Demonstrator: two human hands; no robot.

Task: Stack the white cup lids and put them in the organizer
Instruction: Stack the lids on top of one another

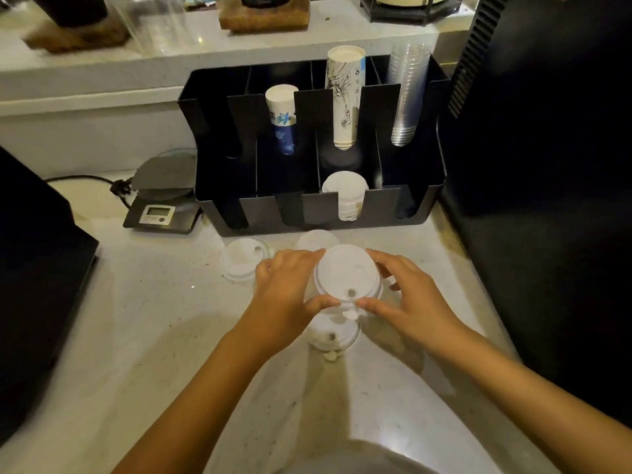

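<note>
The pale stone table (143, 336) carries everything, with a dark machine (547, 165) along its right edge. At the back of the table stands the black organizer (424, 206), its slots split by upright dividers. Three cup stacks lean in the rear slots: a blue-and-white stack (282, 118), a taller patterned stack (345, 97) and a clear plastic stack (408, 94). One front slot holds a short stack of white lids (345, 195). A small scale (160, 200) sits to the left of the organizer.

Near the middle, just in front of the organizer, both hands close around one white lid (347, 273) lifted above the table. The left hand (287, 289) grips its left rim, thumb at the near edge and fingers (307, 256) curled over the far edge; the right hand (407, 295) mirrors this on the right rim.

Three more lids lie loose on the table: one (244, 263) to the left of the hands, one (316, 239) partly hidden behind them, and one (333, 335) directly below the held lid.
</note>
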